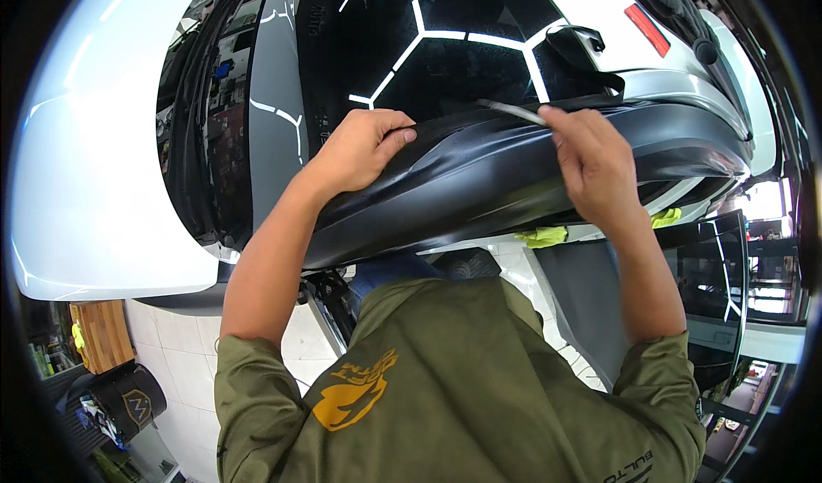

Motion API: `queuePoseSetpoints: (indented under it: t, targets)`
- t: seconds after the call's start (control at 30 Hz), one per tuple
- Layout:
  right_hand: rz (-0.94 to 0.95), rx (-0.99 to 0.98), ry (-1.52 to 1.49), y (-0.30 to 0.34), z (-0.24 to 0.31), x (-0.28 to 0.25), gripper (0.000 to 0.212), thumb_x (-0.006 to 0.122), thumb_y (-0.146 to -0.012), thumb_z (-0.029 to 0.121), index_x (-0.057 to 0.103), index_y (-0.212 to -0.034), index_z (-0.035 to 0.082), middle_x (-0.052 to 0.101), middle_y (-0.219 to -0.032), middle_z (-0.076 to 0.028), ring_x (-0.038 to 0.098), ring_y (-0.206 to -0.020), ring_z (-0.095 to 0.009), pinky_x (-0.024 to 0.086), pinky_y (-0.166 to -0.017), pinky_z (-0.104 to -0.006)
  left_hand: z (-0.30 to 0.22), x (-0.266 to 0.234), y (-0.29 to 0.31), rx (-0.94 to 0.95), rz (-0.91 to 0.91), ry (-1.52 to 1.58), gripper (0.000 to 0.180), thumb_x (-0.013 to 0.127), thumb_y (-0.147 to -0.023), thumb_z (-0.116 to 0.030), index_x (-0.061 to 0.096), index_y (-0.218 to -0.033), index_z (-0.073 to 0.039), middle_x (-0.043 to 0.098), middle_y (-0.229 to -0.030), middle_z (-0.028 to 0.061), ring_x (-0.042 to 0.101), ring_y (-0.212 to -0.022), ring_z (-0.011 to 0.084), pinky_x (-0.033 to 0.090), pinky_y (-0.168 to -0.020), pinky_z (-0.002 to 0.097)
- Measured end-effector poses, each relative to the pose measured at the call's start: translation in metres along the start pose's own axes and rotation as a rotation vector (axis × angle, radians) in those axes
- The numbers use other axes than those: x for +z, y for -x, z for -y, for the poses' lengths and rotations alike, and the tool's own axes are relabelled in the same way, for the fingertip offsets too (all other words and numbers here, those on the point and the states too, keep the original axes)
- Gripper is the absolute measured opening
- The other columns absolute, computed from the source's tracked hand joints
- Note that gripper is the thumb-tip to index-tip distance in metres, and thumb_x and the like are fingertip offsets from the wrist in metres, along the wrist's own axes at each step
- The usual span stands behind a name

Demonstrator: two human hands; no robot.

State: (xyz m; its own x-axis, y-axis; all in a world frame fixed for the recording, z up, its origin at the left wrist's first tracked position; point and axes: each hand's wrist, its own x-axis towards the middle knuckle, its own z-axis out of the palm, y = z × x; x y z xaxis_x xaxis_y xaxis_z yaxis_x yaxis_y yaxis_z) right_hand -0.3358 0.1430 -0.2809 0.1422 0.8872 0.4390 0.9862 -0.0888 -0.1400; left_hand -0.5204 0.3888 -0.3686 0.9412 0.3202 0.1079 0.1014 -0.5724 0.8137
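Satin black film lies along the narrow side strip of a white car's roof, with creases running along it. My left hand is closed, thumb and forefinger pinching the film's upper edge beside the glossy black glass roof. To the right, my right hand grips a slim silver knife-like tool. Its tip points left, at the seam between film and roof, and I cannot tell if it touches. A loose black strip curls up beyond my right hand.
The white hood fills the left side. An open car door stands at the lower right. Lime-green cloths lie below the film. At the lower left are a wooden box and a black round container on the tiled floor.
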Motion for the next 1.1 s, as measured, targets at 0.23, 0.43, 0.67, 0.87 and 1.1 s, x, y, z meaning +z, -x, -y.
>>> queuePoseSetpoints:
  t: [0.23, 0.43, 0.67, 0.87, 1.1]
  targets:
    - [0.193, -0.247, 0.090, 0.010, 0.024, 0.043, 0.037, 0.068, -0.080, 0.005, 0.069, -0.117, 0.006, 0.062, -0.091, -0.006, 0.059, -0.085, -0.023, 0.047, -0.075, -0.0357, 0.009, -0.012, -0.004, -0.097, 0.103, 0.161, 0.025, 0.062, -0.102, -0.022, 0.069, -0.100, 0.002, 0.064, -0.082, 0.0062, 0.054, -0.077, 0.0126, 0.048, -0.076, 0.0318]
    - [0.199, -0.372, 0.149, -0.011, 0.042, 0.068, 0.032, 0.064, -0.081, 0.010, 0.068, -0.112, 0.004, 0.061, -0.087, -0.005, 0.058, -0.084, -0.022, 0.045, -0.074, -0.0352, 0.017, -0.011, -0.009, -0.033, 0.077, 0.044, 0.027, 0.061, -0.103, -0.023, 0.071, -0.110, 0.001, 0.069, -0.082, 0.0150, 0.062, -0.074, 0.0226, 0.051, -0.077, 0.0353]
    - [0.202, -0.463, 0.231, -0.032, 0.053, 0.083, 0.028, 0.063, -0.084, 0.015, 0.071, -0.109, 0.003, 0.061, -0.086, -0.005, 0.057, -0.084, -0.021, 0.043, -0.072, -0.0334, 0.018, -0.008, -0.008, 0.043, 0.014, 0.025, 0.027, 0.062, -0.102, -0.023, 0.071, -0.109, 0.002, 0.070, -0.084, 0.0185, 0.065, -0.077, 0.0300, 0.052, -0.077, 0.0378]
    - [0.185, -0.480, 0.264, -0.036, 0.054, 0.087, 0.022, 0.064, -0.084, 0.016, 0.071, -0.101, 0.003, 0.061, -0.084, -0.005, 0.057, -0.082, -0.021, 0.043, -0.070, -0.0339, 0.016, -0.008, -0.007, 0.060, -0.007, 0.035, 0.023, 0.063, -0.101, -0.017, 0.069, -0.104, 0.004, 0.064, -0.080, 0.0169, 0.055, -0.070, 0.0223, 0.048, -0.071, 0.0360]
    - [0.191, -0.476, 0.275, -0.035, 0.053, 0.087, 0.016, 0.064, -0.085, 0.015, 0.069, -0.096, 0.004, 0.063, -0.085, -0.006, 0.058, -0.082, -0.021, 0.043, -0.069, -0.0338, 0.010, -0.013, -0.007, 0.060, 0.010, -0.031, 0.022, 0.063, -0.100, -0.018, 0.068, -0.103, 0.004, 0.064, -0.079, 0.0178, 0.056, -0.070, 0.0244, 0.048, -0.071, 0.0368]
